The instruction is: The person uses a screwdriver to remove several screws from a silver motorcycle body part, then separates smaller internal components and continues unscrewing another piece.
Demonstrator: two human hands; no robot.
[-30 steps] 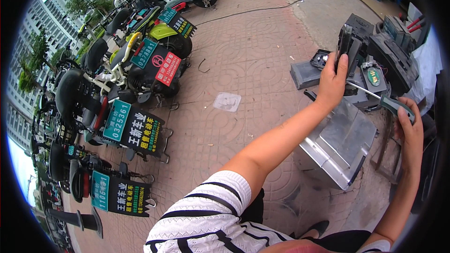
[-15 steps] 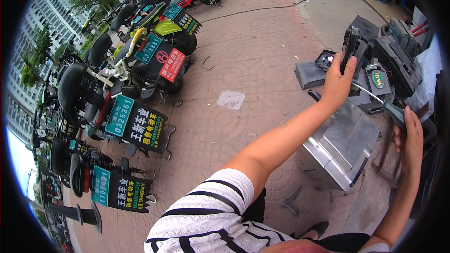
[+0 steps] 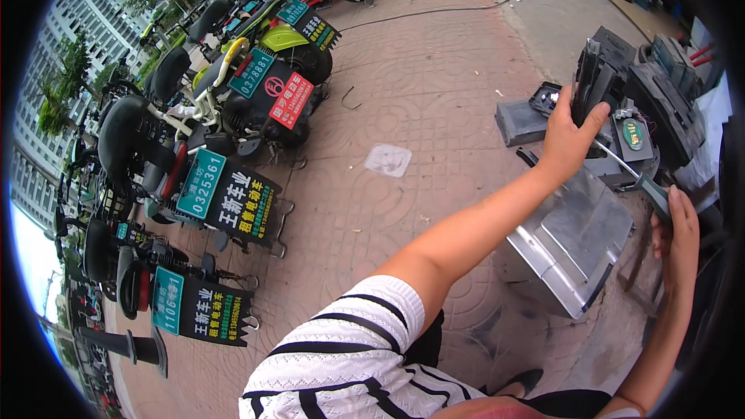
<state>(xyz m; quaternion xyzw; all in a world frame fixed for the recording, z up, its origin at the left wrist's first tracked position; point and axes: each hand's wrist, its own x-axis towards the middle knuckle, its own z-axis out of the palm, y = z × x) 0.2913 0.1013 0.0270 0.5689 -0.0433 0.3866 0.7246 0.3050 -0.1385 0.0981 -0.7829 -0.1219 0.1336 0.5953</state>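
Stretched out to the right, my left hand [image 3: 574, 133] grips a black plastic part [image 3: 591, 85], fingers behind it and thumb along its side. My right hand [image 3: 677, 221] is closed round the dark green handle of a screwdriver [image 3: 649, 188]. The screwdriver's thin metal shaft slants up and left toward the black part; its tip is hidden by my left hand. Just below lies a silver metal case [image 3: 574, 237] with a dark edge. A dark plate with a green oval badge [image 3: 632, 135] sits right of my left hand.
A grey box [image 3: 521, 122] and a small black tray [image 3: 545, 98] stand left of the black parts. Larger black casings [image 3: 663, 112] crowd the right. Parked electric scooters [image 3: 225, 186] line the left. A cable [image 3: 466, 9] crosses the paving, where a flat clear plastic piece [image 3: 388, 160] lies.
The whole view has shifted slightly, moving the scene a little to the right. Both hands keep their grips on the black part and the screwdriver.
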